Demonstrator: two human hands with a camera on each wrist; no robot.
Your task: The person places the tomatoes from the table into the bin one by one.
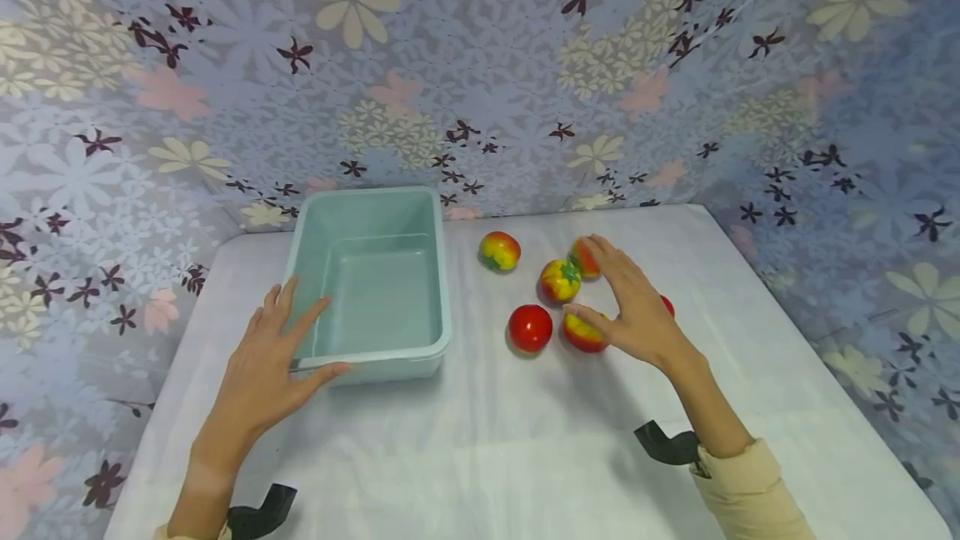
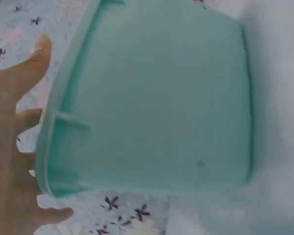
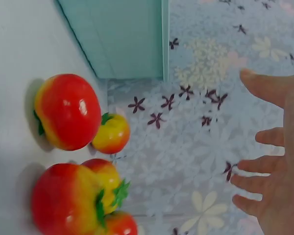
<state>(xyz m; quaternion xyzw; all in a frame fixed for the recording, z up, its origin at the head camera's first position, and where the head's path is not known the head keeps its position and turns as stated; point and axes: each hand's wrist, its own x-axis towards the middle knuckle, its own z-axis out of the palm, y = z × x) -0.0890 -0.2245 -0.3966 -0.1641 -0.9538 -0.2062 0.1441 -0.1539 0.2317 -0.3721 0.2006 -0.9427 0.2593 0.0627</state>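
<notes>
My left hand [image 1: 258, 361] is spread at the near left corner of a pale green plastic bin [image 1: 442, 307], fingertips right at its rim. In the left wrist view the bin's outer wall [image 2: 157, 98] fills the middle, with the thumb and fingers along the rim side. Over a group of tomatoes hovers my right hand [image 1: 637, 315], thumb and fingers apart and nothing held. Below it lie a red-and-yellow tomato [image 1: 585, 334] and another tomato [image 1: 561, 282] with a green leafy top. A further tomato [image 1: 585, 259] and a red one [image 1: 667, 305] are partly hidden by that hand.
A glossy red tomato [image 1: 530, 328] lies left of the right hand. Farther back, a yellow-red tomato [image 1: 499, 251] sits between bin and group. A white cloth [image 1: 480, 457] covers the table, with flowered cloth walls [image 1: 480, 65] behind and at both sides.
</notes>
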